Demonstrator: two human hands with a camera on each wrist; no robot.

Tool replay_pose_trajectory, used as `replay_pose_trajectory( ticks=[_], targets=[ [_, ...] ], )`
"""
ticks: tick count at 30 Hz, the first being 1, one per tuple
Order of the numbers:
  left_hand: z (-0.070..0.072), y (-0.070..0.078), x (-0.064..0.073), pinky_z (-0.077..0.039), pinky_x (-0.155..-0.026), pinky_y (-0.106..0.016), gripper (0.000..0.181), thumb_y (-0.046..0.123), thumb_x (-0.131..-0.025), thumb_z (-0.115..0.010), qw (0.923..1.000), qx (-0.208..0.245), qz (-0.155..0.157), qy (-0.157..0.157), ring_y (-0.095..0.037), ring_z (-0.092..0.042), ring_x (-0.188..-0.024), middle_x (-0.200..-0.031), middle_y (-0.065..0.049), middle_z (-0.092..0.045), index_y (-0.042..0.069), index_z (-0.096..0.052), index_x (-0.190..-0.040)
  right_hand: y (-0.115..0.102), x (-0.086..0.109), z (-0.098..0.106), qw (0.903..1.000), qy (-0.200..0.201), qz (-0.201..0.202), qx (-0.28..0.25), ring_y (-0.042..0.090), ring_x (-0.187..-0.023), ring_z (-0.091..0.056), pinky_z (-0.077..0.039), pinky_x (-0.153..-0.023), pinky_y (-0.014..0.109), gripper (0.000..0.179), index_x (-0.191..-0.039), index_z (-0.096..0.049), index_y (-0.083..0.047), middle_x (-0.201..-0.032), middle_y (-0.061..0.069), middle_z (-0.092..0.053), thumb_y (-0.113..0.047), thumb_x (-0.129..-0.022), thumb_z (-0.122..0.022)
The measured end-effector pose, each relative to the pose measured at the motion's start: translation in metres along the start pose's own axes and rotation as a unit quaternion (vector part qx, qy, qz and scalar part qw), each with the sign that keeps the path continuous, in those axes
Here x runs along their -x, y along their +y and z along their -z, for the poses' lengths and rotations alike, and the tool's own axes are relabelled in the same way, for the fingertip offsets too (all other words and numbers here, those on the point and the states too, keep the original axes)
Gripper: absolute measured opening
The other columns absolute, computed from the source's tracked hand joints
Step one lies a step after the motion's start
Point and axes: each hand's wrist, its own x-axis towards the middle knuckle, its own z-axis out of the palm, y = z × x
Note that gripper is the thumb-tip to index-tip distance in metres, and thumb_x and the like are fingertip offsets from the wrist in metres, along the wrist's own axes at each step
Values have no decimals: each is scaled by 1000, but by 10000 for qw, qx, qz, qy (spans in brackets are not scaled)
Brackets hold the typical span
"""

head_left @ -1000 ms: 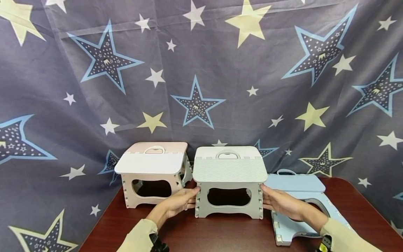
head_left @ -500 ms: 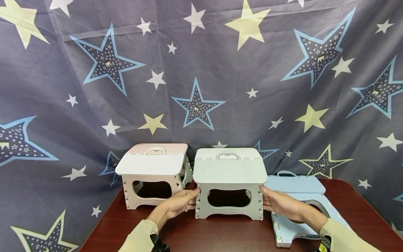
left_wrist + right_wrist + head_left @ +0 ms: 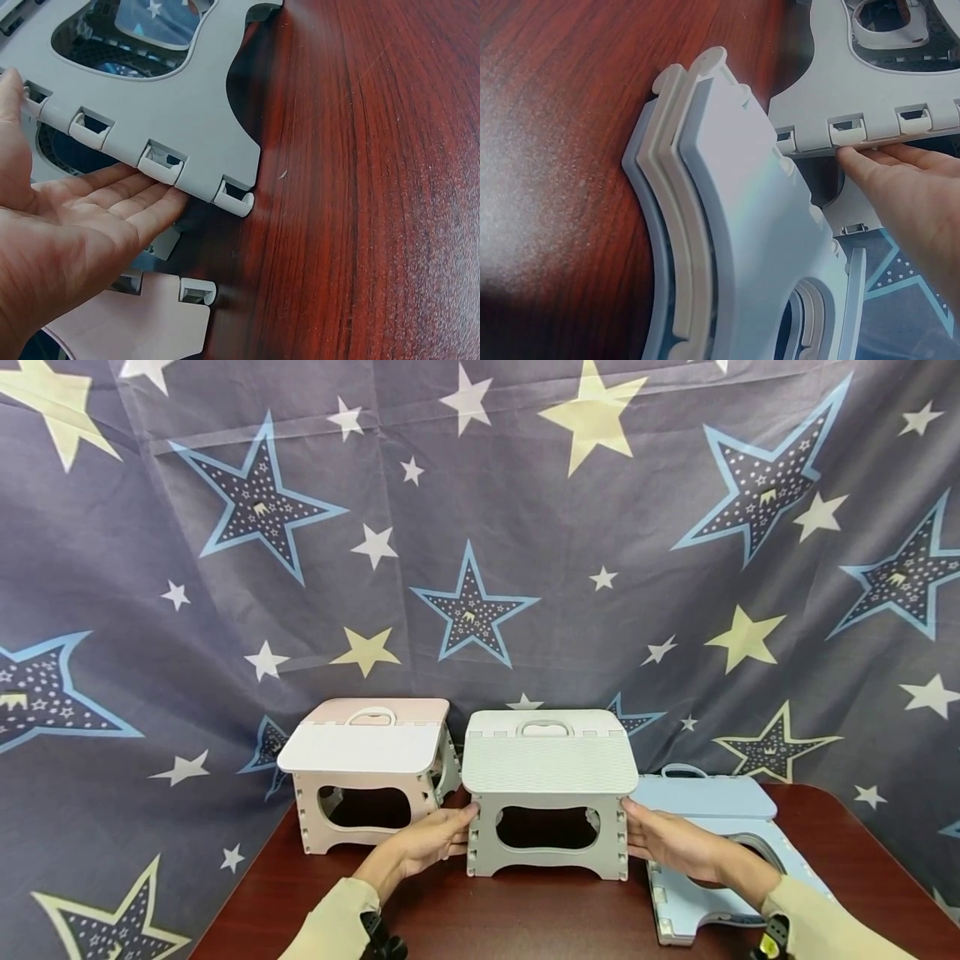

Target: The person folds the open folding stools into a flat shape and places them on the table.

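A folding step stool (image 3: 549, 835), grey-green with a white rear top half, stands unfolded in mid-table in the head view. My left hand (image 3: 427, 843) touches its left side, thumb at the front corner. In the left wrist view, the fingers (image 3: 124, 196) of that hand lie nearly straight against the stool's hinged edge. On the opposite side my right hand (image 3: 675, 843) touches the stool. The right wrist view shows straight fingers (image 3: 900, 159) along the hinged edge there. The far fingertips of the right hand are partly hidden.
Left of it stands an unfolded pink and white stool (image 3: 360, 750), close behind my left hand. A folded light-blue stool (image 3: 697, 906) lies flat under my right forearm. All rest on the dark red wooden table (image 3: 480, 927), before a star-patterned curtain (image 3: 570, 568).
The head view has shifted very slightly. Both hands and the stools keep their places.
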Motion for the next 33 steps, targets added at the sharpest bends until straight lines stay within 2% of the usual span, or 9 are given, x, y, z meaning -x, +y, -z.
replay_pose_trajectory(
  ticks=[8,17,25,33],
  targets=[
    [-1,2,0,-27,-122,-57,81,49,-109,-40,10000,-26,15,-72,-46,-32,-148,-158,-34,-33,-16,-21,-153,0,-1,0,9999,25,-90,-83,52,-151,2,-12,-124,58,86,-153,15,13,-162,34,13,-55,-109,-14],
    [-1,3,1,-25,-122,-58,84,50,-109,-38,9999,-61,8,-151,-48,-28,-149,-159,-35,-28,-17,-16,-154,-1,0,-1,9998,30,-110,-162,51,-151,6,-9,-124,60,86,-153,20,11,-161,33,18,-55,-109,-15],
    [-2,1,0,-25,-122,-58,85,51,-108,-38,9999,-56,-8,-154,-50,-26,-149,-158,-36,-27,-18,-15,-153,-1,0,-1,9998,10,-141,-173,51,-151,7,-8,-124,60,85,-153,20,11,-161,34,18,-54,-109,-15],
    [-1,2,0,-25,-122,-58,80,49,-109,-38,9998,-45,-29,-216,-49,-29,-149,-158,-34,-33,-16,-23,-152,-1,-1,-2,9996,-6,-152,-256,51,-151,6,-8,-125,59,86,-153,18,11,-162,34,15,-55,-109,-15]
  ],
)
